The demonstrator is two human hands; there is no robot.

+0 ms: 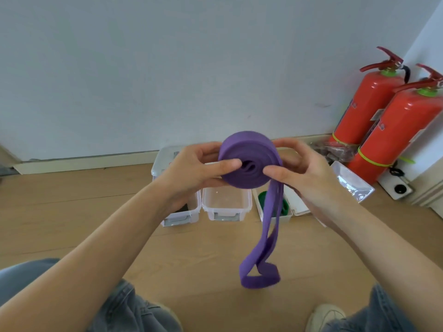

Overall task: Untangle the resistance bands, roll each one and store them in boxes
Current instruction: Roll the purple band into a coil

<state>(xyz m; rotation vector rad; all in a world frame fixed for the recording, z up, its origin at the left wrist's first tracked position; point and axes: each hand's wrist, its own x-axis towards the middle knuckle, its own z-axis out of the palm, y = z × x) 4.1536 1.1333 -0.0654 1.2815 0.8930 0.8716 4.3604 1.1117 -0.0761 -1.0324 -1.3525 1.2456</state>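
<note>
Holding purple band (249,161) coil, left hand (191,171), right hand (302,168)

Both forearms reached forward and converged at chest height. The left hand (191,168) curled its fingers round the purple band (249,161) coil, thumb pressed flat on its face; the right hand (299,168) pinched the opposite edge (thumb likewise in front).

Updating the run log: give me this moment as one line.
step: rolling purple band | left hand: grips roll | right hand: grips roll | tail: hanging loose | green band: in box | middle box: no band seen
</note>
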